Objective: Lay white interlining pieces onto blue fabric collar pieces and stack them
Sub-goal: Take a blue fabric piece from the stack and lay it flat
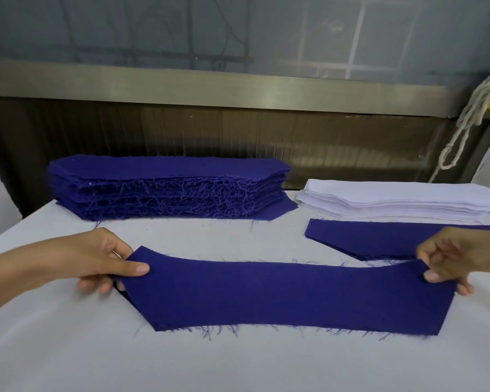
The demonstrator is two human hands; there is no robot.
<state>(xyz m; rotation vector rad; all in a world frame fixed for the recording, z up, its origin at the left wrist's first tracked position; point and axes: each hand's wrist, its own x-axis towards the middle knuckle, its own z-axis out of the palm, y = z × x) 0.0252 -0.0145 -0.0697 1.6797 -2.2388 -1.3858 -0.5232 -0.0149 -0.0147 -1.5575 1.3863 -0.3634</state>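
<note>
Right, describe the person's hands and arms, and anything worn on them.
Both are bare. The left hand and its forearm show no glove, ring or watch. The right hand likewise has no glove or ring; its forearm is out of frame. Nails look short, unpainted.

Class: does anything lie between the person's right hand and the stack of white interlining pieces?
Yes. A single blue fabric collar piece lies flat between the right hand and the stack of white interlining pieces, just in front of the stack. Being flat, it probably would not block a reach. The hand pinches a second blue piece.
</note>
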